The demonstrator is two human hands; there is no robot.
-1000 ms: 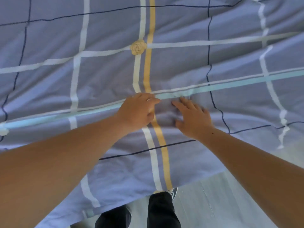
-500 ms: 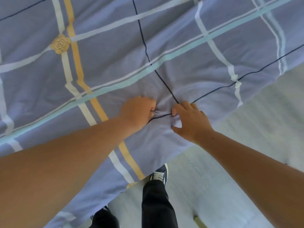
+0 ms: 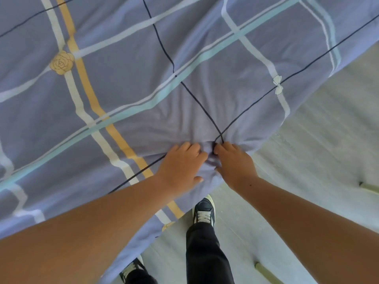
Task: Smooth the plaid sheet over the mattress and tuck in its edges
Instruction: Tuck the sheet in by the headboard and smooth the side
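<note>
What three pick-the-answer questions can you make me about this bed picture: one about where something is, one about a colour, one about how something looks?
1. Where is the rose print on the plaid sheet?
A. Upper left, beside the yellow stripe
B. In the middle of the picture
C. At the lower right

2. What colour is the bow print?
A. Red
B. White
C. Black

3. How is the cloth between the left hand and the right hand?
A. Flat and smooth
B. Bunched into wrinkles
C. Torn open

Answers
1 A: the rose sits up and left of both hands, beside the yellow stripe.
2 B: the bow is white, on a white stripe.
3 B: both hands grip the cloth and folds fan out from them.
</note>
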